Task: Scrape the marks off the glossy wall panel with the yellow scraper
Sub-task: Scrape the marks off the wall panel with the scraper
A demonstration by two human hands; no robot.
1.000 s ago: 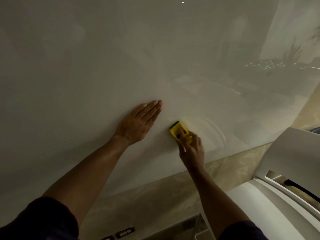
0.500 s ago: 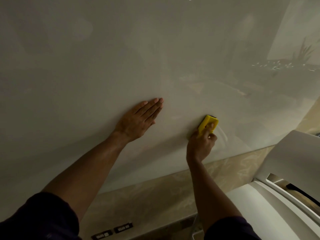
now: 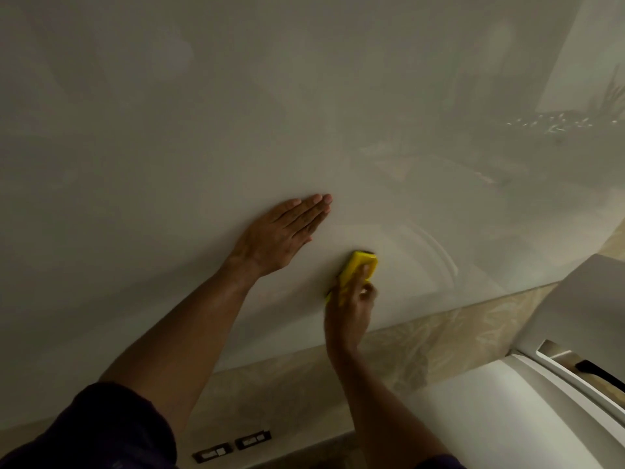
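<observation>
A glossy pale wall panel [image 3: 236,113] fills most of the view and reflects the room. My left hand [image 3: 280,236] lies flat against it, fingers together and pointing up to the right. Just right of it and lower, my right hand [image 3: 350,313] grips the yellow scraper [image 3: 360,267] and presses its top edge onto the panel. Faint curved streaks [image 3: 439,255] arc across the panel to the right of the scraper. My fingers cover the scraper's lower half.
A marbled beige band [image 3: 422,343] runs along under the panel. Two dark wall sockets [image 3: 231,446] sit low in that band. A white appliance with a raised lid [image 3: 581,319] stands at the lower right, close to my right forearm.
The scraper swung right half a second ago and has now come back left and slightly lower, closer to my left hand. My left hand has stayed flat on the panel.
</observation>
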